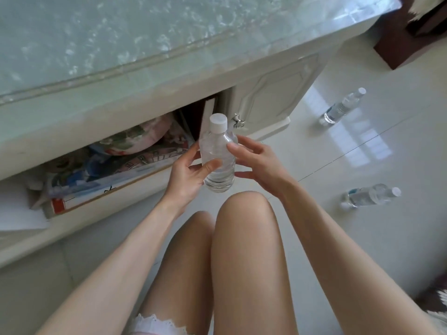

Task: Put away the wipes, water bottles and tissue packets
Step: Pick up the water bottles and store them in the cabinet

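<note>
While a person crouches on a glossy white tiled floor [362,153], both bare knees [244,206] in view, a clear plastic water bottle with a white screw cap [217,146] is held in the air between the 2 hands, just in front of a low cream cabinet [72,110] with a pale green glass top [121,32].

An open compartment [191,117] in the cabinet is crowded. A rounded pink floral cushion [142,136] sits toward its right side, on top of flat printed boxes [116,170] in blue, red and white that lie stacked along the front edge. A white sheet [17,209] sticks out at the far left. To the right of the opening, a panelled cabinet door [273,88] is closed.

The held bottle stands nearly upright, its long axis running from base near the knees to cap pointing up and slightly away, toward the compartment's right edge.

The left hand [186,175] grips the bottle's lower half, thumb across the front and fingers wrapped behind. The right hand [258,160] is loose, fingers spread and gently bent, its thumb tip touching the bottle's shoulder.

2 more clear water bottles lie apart on the floor to the right, one farther off [342,107] and one nearer [372,195], both with white caps toward the right.
</note>
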Demonstrator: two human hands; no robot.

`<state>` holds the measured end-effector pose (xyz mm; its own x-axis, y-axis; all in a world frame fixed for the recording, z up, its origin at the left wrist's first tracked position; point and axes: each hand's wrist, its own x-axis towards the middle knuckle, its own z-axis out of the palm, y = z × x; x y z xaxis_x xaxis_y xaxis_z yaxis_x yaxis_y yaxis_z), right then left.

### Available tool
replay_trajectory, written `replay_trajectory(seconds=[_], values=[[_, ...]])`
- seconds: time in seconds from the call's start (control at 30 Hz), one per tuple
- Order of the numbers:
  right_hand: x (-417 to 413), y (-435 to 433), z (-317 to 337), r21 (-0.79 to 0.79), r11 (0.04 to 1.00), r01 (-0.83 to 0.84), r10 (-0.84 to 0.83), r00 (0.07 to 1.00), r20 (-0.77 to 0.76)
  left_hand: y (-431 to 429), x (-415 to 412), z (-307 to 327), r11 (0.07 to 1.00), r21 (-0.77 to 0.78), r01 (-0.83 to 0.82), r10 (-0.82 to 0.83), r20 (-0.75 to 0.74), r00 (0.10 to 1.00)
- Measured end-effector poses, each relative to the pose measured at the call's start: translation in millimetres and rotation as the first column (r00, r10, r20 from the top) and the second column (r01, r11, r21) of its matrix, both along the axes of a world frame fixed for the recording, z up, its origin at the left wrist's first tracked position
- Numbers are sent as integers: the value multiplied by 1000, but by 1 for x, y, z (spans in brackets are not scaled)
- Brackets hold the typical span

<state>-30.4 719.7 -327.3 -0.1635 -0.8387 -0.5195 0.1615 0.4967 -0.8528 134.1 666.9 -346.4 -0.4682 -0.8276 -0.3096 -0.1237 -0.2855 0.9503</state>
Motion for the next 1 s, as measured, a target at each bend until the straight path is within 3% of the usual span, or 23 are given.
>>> replay_trajectory(seconds=[0.2, 0.4, 0.7, 1.0], values=[[-11, -11, -38, -19, 996, 90, -91, 995, -37, -15, 2, -43, 998, -58, -34, 32, -34, 999], [-18, -31, -56, -127, 950, 285, -297, 950, -92, -27, 11, -60, 996, -75, -54, 47, -92, 995], [-20, -54, -74, -285, 899, 333, -398, 892, -214, -32, 19, -74, 987, -146, -69, 56, -89, 994], [-25, -30, -73, -286, 898, 334, -401, 890, -219, -20, 13, -70, 987, -151, -48, 29, -125, 992]])
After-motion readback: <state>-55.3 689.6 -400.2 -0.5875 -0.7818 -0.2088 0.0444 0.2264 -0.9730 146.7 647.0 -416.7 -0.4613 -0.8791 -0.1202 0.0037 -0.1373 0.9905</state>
